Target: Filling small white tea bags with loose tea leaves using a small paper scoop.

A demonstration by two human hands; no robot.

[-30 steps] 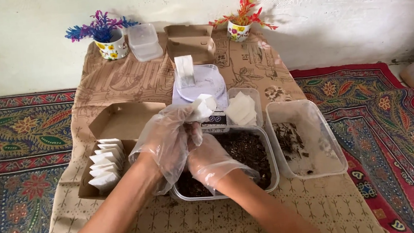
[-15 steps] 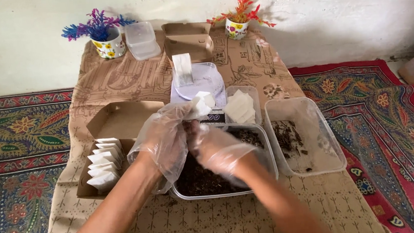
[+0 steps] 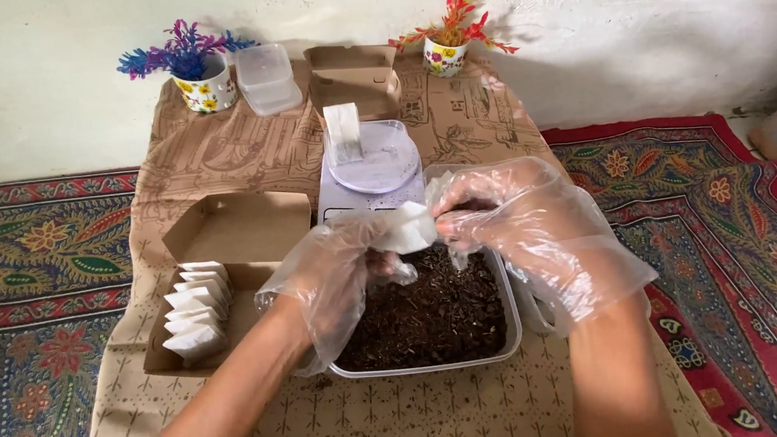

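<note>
Both gloved hands, left hand [image 3: 342, 274] and right hand [image 3: 534, 224], pinch one small white sachet [image 3: 405, 229] (fingers closed on it) above the tray of dark loose tea [image 3: 434, 313].

small white paper sachet [image 3: 405, 228], pinched between gloved fingertips, above clear tub of dark loose tea [image 3: 434, 310]

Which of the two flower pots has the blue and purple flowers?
The flower pot at the back left, beside the clear plastic tubs. The other flower pot, at the back right, holds red and orange flowers.
</note>
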